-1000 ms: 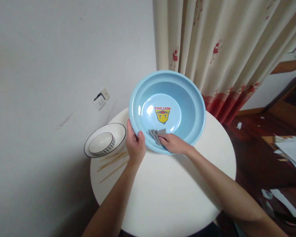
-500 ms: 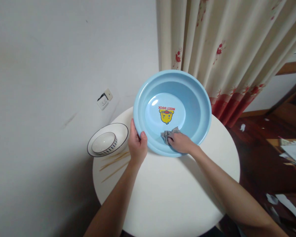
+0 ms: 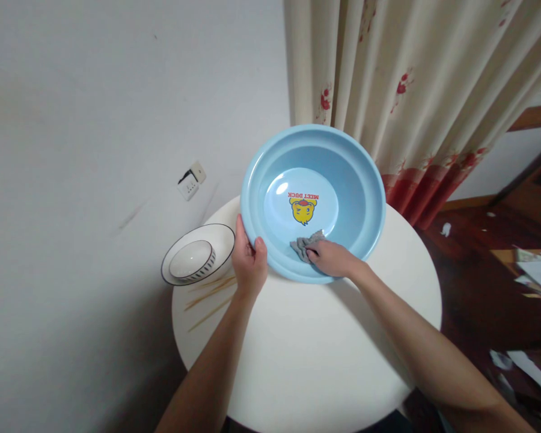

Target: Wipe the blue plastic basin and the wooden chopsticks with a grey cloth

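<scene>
A light blue plastic basin [image 3: 351, 186] with a yellow duck print on its bottom is tilted toward me over the round white table. My left hand [image 3: 249, 258] grips its left rim, thumb on the near side and the other fingers behind it. Inside the basin, my right hand [image 3: 333, 257] is closed on a crumpled grey cloth [image 3: 301, 248], which touches the near inner wall. My right fingertips are partly hidden by the hand and cloth.
On the white table [image 3: 315, 349], left of the basin, a small bowl [image 3: 192, 258] sits in a larger dark-rimmed dish [image 3: 225, 240]. Several chopsticks [image 3: 211, 314] lie close to my left forearm. A wall socket [image 3: 188, 186] and a curtain [image 3: 356, 78] are behind.
The basin and my left hand have shifted very slightly left. My right hand keeps the cloth at the near inner wall, and the cloth's folds look a little different.
</scene>
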A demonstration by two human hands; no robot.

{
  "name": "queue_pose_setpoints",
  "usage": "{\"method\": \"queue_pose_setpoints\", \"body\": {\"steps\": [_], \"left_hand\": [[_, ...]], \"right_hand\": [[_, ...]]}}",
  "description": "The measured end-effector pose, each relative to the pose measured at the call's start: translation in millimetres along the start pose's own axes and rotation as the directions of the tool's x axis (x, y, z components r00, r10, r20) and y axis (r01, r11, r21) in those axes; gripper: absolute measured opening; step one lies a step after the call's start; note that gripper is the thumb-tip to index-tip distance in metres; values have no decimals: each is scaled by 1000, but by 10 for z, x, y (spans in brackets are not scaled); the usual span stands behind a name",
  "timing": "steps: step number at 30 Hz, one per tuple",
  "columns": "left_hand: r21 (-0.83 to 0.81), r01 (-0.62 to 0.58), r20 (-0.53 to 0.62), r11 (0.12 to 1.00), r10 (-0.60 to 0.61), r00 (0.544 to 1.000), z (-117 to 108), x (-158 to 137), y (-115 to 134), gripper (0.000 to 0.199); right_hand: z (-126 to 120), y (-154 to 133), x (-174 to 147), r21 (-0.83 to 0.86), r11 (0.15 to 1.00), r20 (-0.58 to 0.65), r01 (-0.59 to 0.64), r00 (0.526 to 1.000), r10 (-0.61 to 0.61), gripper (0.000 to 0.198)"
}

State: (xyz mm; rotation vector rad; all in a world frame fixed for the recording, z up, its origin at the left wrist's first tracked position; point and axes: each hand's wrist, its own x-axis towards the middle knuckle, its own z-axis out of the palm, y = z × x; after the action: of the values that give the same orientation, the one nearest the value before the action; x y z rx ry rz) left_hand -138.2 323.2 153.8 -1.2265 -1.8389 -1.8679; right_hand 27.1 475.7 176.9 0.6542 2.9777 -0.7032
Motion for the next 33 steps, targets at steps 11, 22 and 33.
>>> {"method": "queue_pose_setpoints", "body": {"steps": [11, 22, 33], "left_hand": [[31, -21, 25, 999, 20, 999, -24, -27, -54, 75], [38, -38, 21, 999, 37, 999, -33, -34, -48, 75], [-42, 29, -23, 999, -30, 999, -18, 30, -30, 75]], "right_hand": [[32, -42, 26, -34, 999, -4, -2, 1000, 2, 38], [175, -124, 39, 242, 948, -102, 207, 977, -187, 49], [32, -18, -3, -102, 995, -8, 24, 1000, -24, 49]]}}
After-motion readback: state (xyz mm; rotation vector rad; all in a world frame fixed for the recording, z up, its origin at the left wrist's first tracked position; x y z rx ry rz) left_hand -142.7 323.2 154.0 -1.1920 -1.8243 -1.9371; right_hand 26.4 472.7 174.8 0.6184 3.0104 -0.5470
